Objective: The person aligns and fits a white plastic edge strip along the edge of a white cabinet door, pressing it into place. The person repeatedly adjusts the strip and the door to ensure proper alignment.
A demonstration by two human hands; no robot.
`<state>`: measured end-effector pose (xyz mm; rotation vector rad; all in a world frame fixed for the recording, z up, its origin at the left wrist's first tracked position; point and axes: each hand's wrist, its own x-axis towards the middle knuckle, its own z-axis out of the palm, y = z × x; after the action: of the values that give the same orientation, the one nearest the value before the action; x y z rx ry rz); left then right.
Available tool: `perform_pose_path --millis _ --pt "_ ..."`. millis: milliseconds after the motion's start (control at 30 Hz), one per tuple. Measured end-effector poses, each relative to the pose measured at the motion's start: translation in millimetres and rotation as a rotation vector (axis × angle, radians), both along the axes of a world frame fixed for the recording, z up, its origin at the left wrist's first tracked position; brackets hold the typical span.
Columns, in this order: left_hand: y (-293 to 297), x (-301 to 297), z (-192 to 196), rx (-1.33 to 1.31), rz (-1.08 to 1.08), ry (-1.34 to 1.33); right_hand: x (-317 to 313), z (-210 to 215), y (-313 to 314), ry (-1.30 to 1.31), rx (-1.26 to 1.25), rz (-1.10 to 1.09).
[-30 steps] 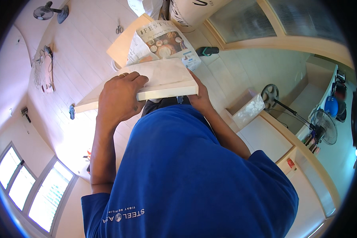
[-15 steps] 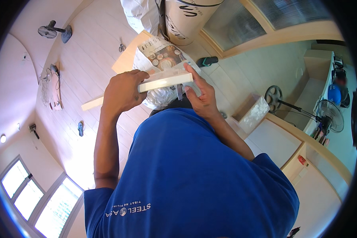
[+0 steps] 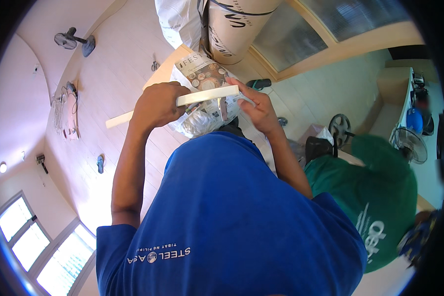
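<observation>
White and flat, the narrow board (image 3: 207, 95) lies between the two hands, raised in front of the person's chest and seen almost edge-on. The left hand (image 3: 158, 106) is clenched around the board's near part, fingers wrapped over the upper face, and the board's far end comes out past this hand toward the floor side. The right hand (image 3: 259, 111) is at the other end; its fingers touch the board's edge and a small grey metal piece (image 3: 223, 108) that hangs just under it, but whether this hand really grips the board or the piece cannot be told. Just beyond both hands lies a printed magazine (image 3: 202, 74), with a crumpled clear plastic bag (image 3: 197, 123) under the hands. Above them stands a big cardboard roll (image 3: 237, 24). To the right of the right hand a person in a green shirt (image 3: 375, 197) bends down. By judgement the work is in its middle: the board is picked up and held firmly, the metal piece is at its edge, but nothing looks fixed or set down yet.
</observation>
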<state>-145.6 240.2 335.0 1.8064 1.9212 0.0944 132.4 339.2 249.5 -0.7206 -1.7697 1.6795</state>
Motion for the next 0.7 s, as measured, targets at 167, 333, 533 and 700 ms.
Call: perform_pose_path --millis 167,333,533,700 --pt "0.4 2.0 2.0 -0.029 0.011 -0.012 -2.2 -28.8 19.7 0.291 -0.462 0.128" --pt "-2.6 4.0 0.0 -0.046 0.037 -0.019 -14.8 -65.4 27.4 0.420 -0.391 0.155" --pt "0.9 -7.5 -8.4 0.040 0.032 -0.028 -7.7 -67.2 22.3 0.301 -0.331 -0.015" --pt "13.5 -13.6 -5.0 -0.003 0.021 0.018 -8.1 -79.2 22.4 0.014 -0.110 -0.026"
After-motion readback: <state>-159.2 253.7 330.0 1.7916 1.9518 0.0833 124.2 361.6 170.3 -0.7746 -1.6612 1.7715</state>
